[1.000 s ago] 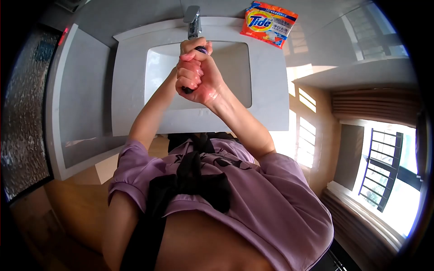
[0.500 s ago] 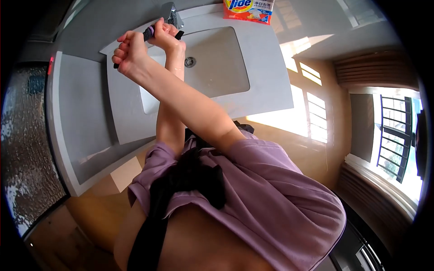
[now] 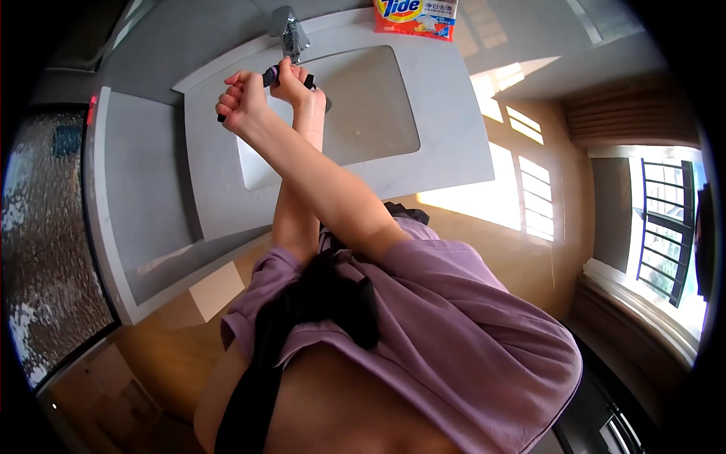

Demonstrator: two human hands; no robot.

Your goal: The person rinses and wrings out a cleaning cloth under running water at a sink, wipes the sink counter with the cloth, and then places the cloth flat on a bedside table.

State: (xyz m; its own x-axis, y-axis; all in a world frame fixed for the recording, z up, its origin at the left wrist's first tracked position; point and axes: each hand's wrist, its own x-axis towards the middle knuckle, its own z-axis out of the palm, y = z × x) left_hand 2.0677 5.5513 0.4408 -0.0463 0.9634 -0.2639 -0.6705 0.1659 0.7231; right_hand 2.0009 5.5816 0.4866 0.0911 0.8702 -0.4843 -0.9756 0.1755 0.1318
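My forearms cross over the sink (image 3: 370,113). My right hand (image 3: 243,100) is on the left side, closed on a twisted dark cloth (image 3: 271,76) that has a purple patch. Just right of it, my left hand (image 3: 293,83) grips the same cloth, and a dark end sticks out beyond its fingers. Between the two fists a short stretch of cloth shows. Both hands are above the sink's left part, just below the chrome faucet (image 3: 291,36). The left wrist looks wet.
A pale counter (image 3: 454,144) surrounds the sink. At its back edge lies an orange Tide packet (image 3: 414,23). A grey ledge (image 3: 144,197) runs along the left, near a textured glass panel (image 3: 49,242). A barred window (image 3: 665,227) is at the right.
Both hands, with the cloth between them, have moved a little right and down, away from the faucet. The view has shifted slightly. Both hands still hold the cloth.
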